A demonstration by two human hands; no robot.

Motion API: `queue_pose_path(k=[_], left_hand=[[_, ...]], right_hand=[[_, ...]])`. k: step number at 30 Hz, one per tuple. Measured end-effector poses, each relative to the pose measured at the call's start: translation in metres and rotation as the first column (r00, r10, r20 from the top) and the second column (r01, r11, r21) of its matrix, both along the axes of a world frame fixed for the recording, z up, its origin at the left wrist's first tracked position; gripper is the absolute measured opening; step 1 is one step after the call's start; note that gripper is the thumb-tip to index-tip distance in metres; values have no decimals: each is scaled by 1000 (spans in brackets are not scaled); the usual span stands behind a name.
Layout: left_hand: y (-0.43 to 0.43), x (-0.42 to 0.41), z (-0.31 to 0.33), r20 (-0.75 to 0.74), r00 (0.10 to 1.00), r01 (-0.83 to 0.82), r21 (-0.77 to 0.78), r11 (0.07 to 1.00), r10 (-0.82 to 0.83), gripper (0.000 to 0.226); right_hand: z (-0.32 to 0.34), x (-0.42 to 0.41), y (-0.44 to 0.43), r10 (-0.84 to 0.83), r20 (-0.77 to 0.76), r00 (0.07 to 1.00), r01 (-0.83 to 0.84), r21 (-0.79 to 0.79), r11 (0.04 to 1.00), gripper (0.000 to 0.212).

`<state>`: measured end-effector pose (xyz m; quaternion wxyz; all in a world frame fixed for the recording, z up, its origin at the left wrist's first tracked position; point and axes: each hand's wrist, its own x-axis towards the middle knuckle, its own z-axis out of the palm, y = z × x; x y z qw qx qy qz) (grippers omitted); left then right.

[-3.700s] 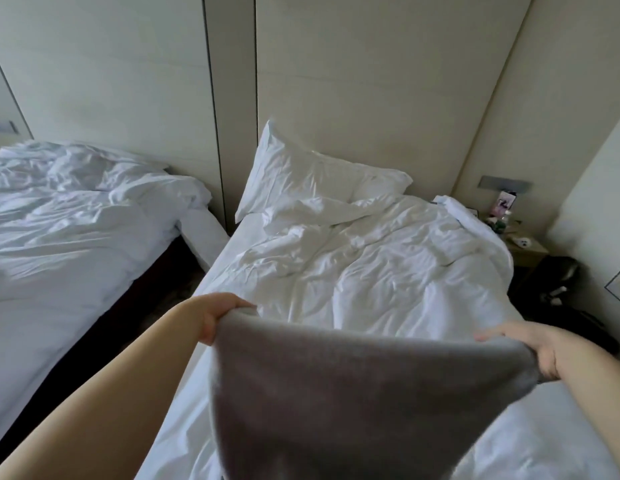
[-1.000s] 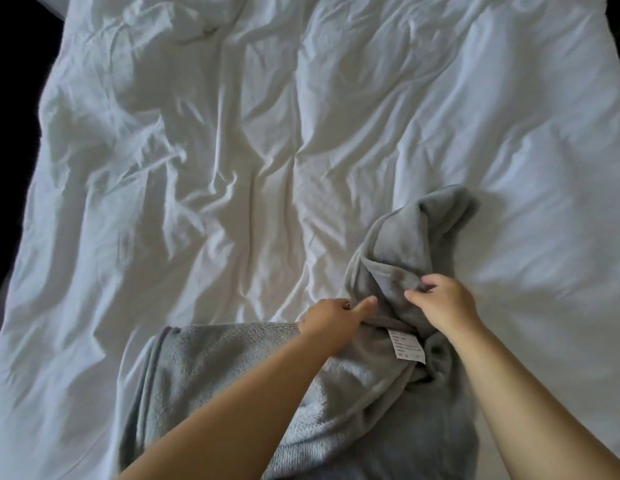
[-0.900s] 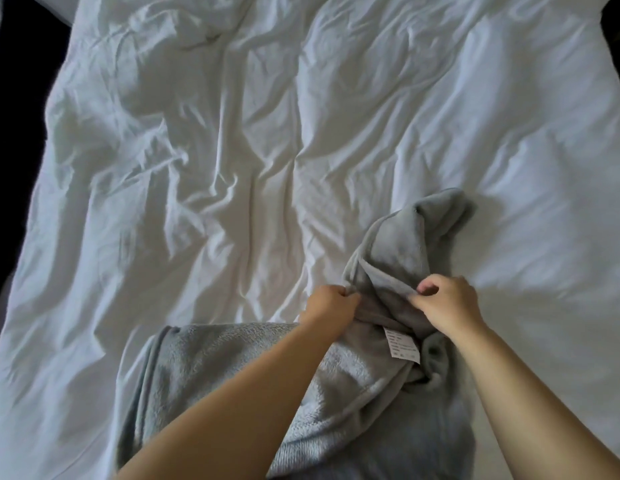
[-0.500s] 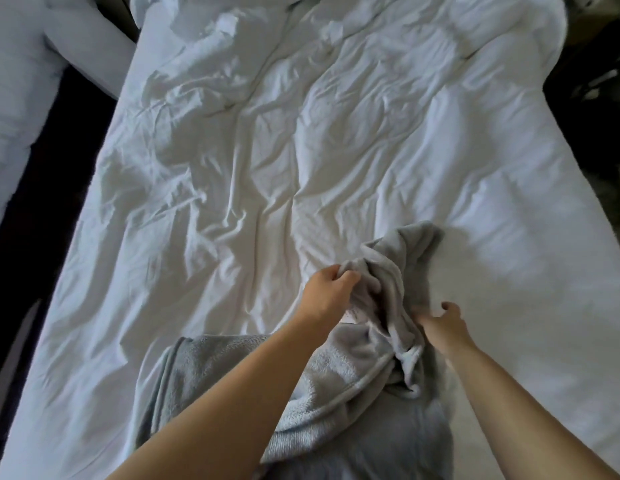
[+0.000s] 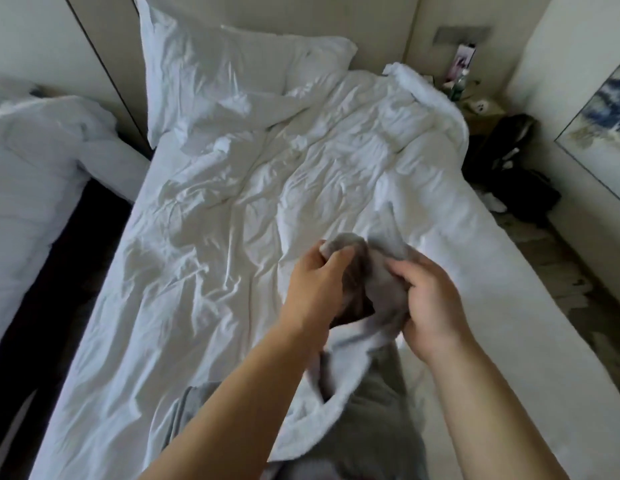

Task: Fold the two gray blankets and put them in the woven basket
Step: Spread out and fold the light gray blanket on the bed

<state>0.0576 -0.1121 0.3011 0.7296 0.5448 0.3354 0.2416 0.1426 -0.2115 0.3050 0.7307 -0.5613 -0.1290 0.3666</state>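
Observation:
A gray blanket (image 5: 370, 434) lies bunched on the near end of the white bed (image 5: 232, 220), with its upper part lifted off the bedding. My left hand (image 5: 319, 282) grips a bunched corner of it at the top. My right hand (image 5: 429, 306) holds another fold of the same blanket just to the right, fingers curled into the cloth. The two hands are close together above the bed. A second gray blanket and the woven basket are not in view.
A white pillow (image 5: 232, 71) leans on the headboard. A second white bed (image 5: 31, 174) stands at the left across a dark gap. At the right are a nightstand with small items (image 5: 474, 102), a dark bag (image 5: 509, 168) on the floor and a framed picture (image 5: 603, 123).
Both hands have raised the bunched part of the blanket off the bed and come closer together. The view has tilted up, so the pillow, headboard and nightstand now show.

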Motion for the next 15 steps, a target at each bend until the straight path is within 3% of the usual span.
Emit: queue_pose_path(k=[2, 7, 9, 11, 13, 15], left_hand=[[-10, 2, 33, 46, 998, 38, 108, 993, -43, 16], [-10, -21, 77, 103, 995, -9, 221, 975, -15, 18], [-7, -35, 86, 141, 990, -30, 190, 981, 3, 19], [-2, -49, 96, 176, 984, -34, 182, 983, 1, 21], [1, -60, 105, 183, 982, 5, 222, 975, -47, 28], [4, -71, 112, 165, 983, 30, 282, 959, -79, 30]], right_hand=[[31, -23, -1, 88, 330, 940, -52, -117, 992, 34], [82, -36, -12, 280, 526, 803, -272, -94, 958, 50], [89, -43, -8, 211, 704, 678, -126, -171, 977, 43], [95, -51, 1, 56, 850, 524, 122, -140, 983, 22], [102, -59, 11, -55, 849, 525, 215, -70, 974, 12], [108, -65, 18, -86, 750, 656, 158, -25, 987, 19]])
